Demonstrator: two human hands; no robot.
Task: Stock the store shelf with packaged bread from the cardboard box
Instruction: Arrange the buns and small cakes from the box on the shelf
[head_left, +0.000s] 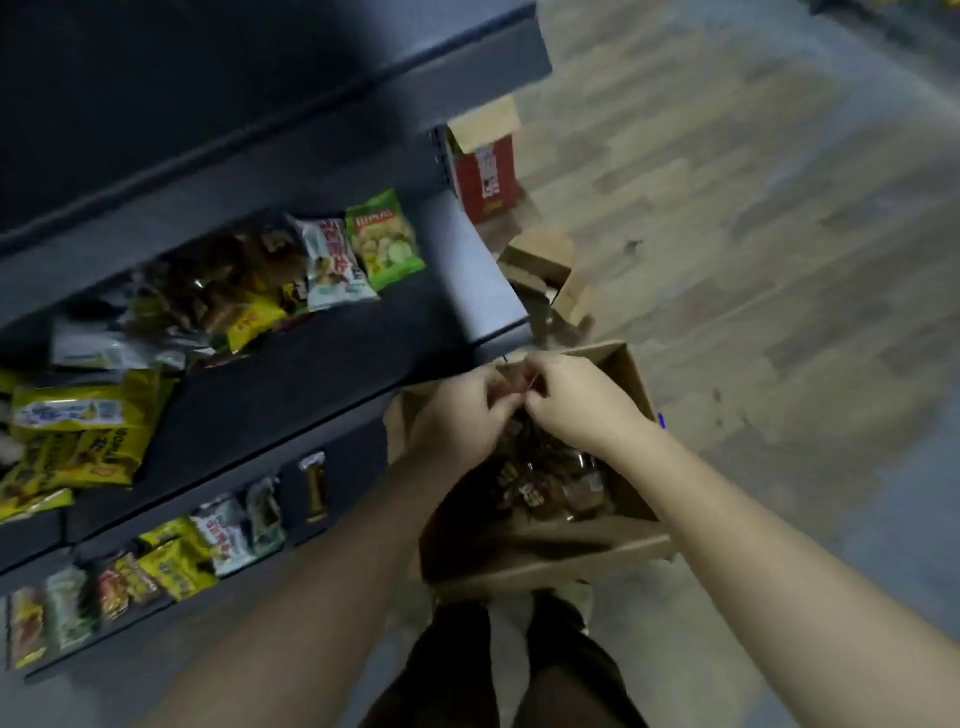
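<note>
An open cardboard box (636, 387) stands on the floor by the shelf's end, with several clear-wrapped brown bread packs (563, 486) inside. Above it, my left hand (457, 410) and my right hand (571, 395) meet, both pinching the top of one clear bread pack (522, 379) that hangs down between them. The dark grey shelf (291, 374) runs along the left, its tiers holding yellow, green and white snack packs (332, 260).
A red carton (485, 174) and a smaller open brown box (545, 270) stand on the wooden floor beyond the shelf's end. My legs and feet (519, 660) are just behind the cardboard box. Open floor lies to the right.
</note>
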